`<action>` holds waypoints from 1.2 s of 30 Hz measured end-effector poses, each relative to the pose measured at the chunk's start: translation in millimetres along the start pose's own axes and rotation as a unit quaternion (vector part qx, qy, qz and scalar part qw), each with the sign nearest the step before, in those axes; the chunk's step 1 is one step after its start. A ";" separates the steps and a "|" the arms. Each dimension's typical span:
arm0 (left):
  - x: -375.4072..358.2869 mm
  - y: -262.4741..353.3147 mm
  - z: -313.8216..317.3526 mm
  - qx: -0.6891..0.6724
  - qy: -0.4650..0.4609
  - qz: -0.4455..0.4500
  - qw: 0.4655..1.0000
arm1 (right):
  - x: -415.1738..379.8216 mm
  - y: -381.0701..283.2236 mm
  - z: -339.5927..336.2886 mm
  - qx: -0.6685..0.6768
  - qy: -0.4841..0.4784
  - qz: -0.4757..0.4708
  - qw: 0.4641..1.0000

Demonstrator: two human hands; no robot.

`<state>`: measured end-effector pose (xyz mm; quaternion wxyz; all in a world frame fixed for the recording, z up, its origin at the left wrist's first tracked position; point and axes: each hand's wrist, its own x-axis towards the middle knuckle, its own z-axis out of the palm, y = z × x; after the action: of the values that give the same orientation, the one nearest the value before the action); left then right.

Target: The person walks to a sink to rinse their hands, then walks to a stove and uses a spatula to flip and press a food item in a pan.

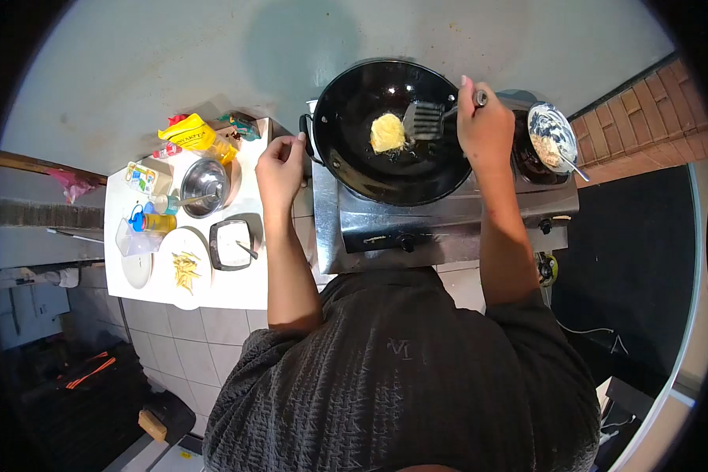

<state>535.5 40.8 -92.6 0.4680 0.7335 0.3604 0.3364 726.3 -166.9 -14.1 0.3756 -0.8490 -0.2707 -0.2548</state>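
A black wok (354, 169) stands on the stove, with a yellow, square-looking piece of food (387, 133) in its middle. My right hand (484, 126) is closed round the handle of a slotted spatula (426, 120), whose blade lies flat against the right edge of the food. At the wok's left side, my left hand (281, 169) has its fingertips pinched at the black loop handle (305, 135). The exact grip there is partly hidden.
The steel stove (448, 236) has a white-smeared bowl (552, 138) with a spoon on its right side. On the white table (244, 295) at left are a plate of fries (185, 271), a dark square dish (231, 244), a metal bowl (204, 187), bottles and a yellow packet (190, 134).
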 end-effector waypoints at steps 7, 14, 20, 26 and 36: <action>-1.5 2.0 0.0 0.006 -0.004 -0.004 1.000 | -1.3 7.4 3.2 -0.048 -0.006 -0.038 0.998; -2.4 6.2 0.3 0.010 -0.011 -0.010 1.000 | -3.9 9.6 2.1 -0.055 0.010 -0.043 0.998; -2.4 5.7 0.3 0.011 -0.007 -0.008 1.000 | -2.4 -1.0 -4.5 -0.037 0.007 -0.018 0.999; -1.7 5.6 0.7 0.025 -0.006 -0.006 1.000 | -3.1 3.9 3.3 -0.032 -0.001 -0.034 0.999; 2.9 2.4 -1.3 0.030 -0.010 -0.002 1.000 | -1.3 4.8 5.9 0.005 -0.016 -0.021 1.000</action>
<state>536.4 43.1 -89.6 0.4504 0.7495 0.3673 0.3170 729.8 -165.4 -20.8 0.3703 -0.8451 -0.2956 -0.2475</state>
